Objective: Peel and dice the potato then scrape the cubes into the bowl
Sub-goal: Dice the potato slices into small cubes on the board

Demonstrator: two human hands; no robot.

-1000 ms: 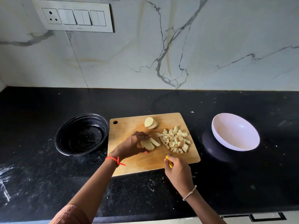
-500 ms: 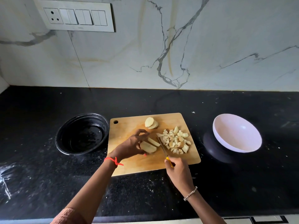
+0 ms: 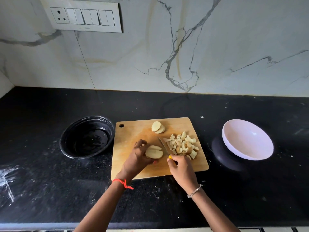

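The left hand (image 3: 138, 158) has drawn the potato slices (image 3: 154, 153) back to the middle of the cutting board (image 3: 130, 134), grip curled round them. The right hand (image 3: 182, 169), closed round the knife (image 3: 163, 146), has brought it alongside. The cubes (image 3: 183, 146) lie at three o'clock, with the white bowl (image 3: 247, 139) beyond. Dicing resumes, I'd judge.

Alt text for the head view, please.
The left hand holds potato slices on a board; the right hand grips a knife beside the cubes. A black bowl sits left, a white bowl right.
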